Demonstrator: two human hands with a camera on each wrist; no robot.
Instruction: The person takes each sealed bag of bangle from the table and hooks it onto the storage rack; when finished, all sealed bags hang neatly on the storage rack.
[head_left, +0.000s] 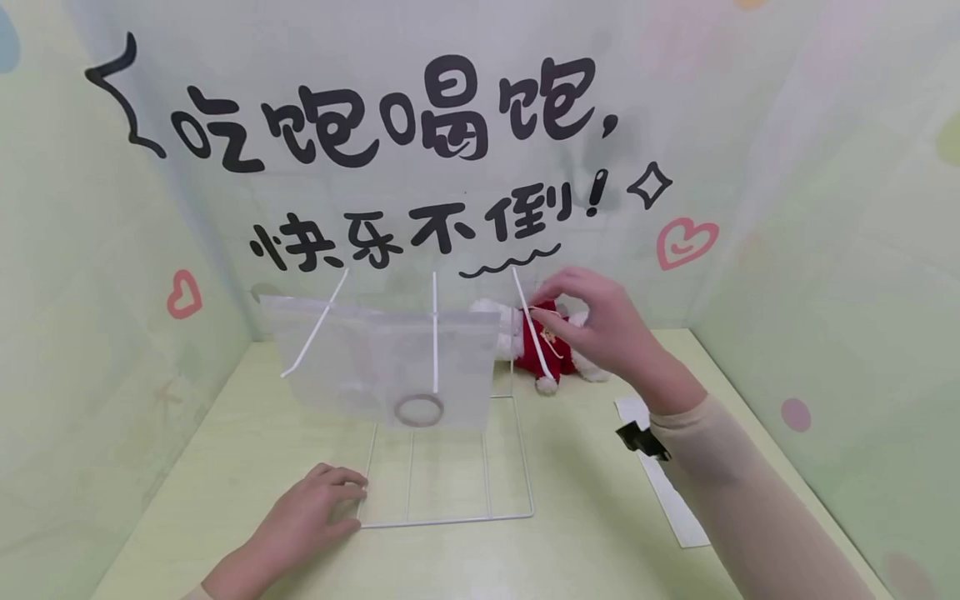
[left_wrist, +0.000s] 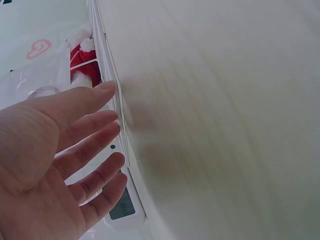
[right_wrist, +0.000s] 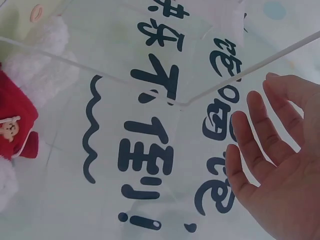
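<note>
A white wire rack (head_left: 450, 521) stands on the table, its base grid flat and several prongs pointing forward at the top. Two translucent plastic bags (head_left: 450, 358) hang on it at the left and middle prongs; the middle one shows a grey ring outline. My left hand (head_left: 307, 512) rests by the base's front left corner, fingertips right at the wire. Beside the right prong, my right hand (head_left: 596, 321) is raised with fingers gently curved. In the right wrist view nothing sits between the fingers of the right hand (right_wrist: 280, 165).
Behind the rack lies a white plush toy in red clothing (head_left: 564, 360). A white strip (head_left: 678, 508) lies on the table at the right, partly hidden by the right forearm. Printed cloth walls (head_left: 825, 250) enclose the table at the back and both sides.
</note>
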